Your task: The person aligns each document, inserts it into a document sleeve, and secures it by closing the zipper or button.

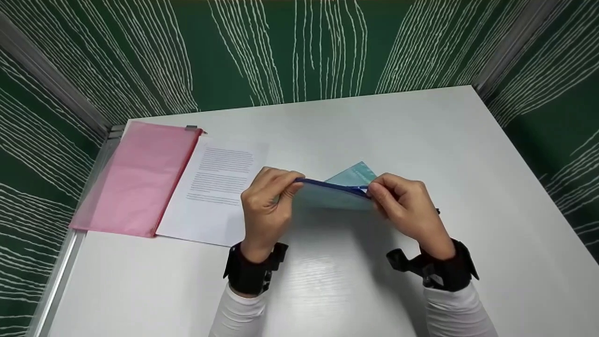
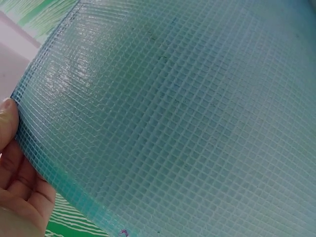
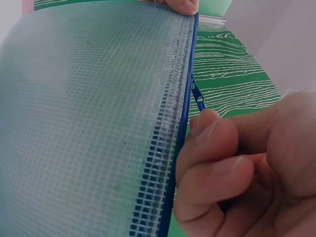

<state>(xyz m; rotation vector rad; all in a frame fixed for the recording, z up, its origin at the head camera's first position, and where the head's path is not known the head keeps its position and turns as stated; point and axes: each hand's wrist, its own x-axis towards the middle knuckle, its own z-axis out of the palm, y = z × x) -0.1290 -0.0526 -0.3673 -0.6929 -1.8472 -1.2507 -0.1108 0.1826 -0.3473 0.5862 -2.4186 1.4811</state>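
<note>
Both hands hold up a translucent teal mesh zipper pouch [image 1: 337,200] above the white table. Thumb and fingers of my left hand [image 1: 267,206] pinch the left end of its dark blue zipper edge [image 1: 327,185]. At the other end, my right hand [image 1: 406,206] pinches the small blue zipper pull [image 3: 198,94], seen at its fingertips in the right wrist view. A narrow gap shows in the zipper beside these fingers. The pouch's grid surface [image 2: 163,118] fills most of the left wrist view. Behind the zipper edge, a teal corner [image 1: 358,173] sticks up.
A pink zipper pouch [image 1: 140,182] lies at the table's left edge. Against its red zipper side lies a printed white sheet [image 1: 215,182], partly behind my left hand. Green walls with white lines [image 1: 327,47] stand around the white table [image 1: 468,154].
</note>
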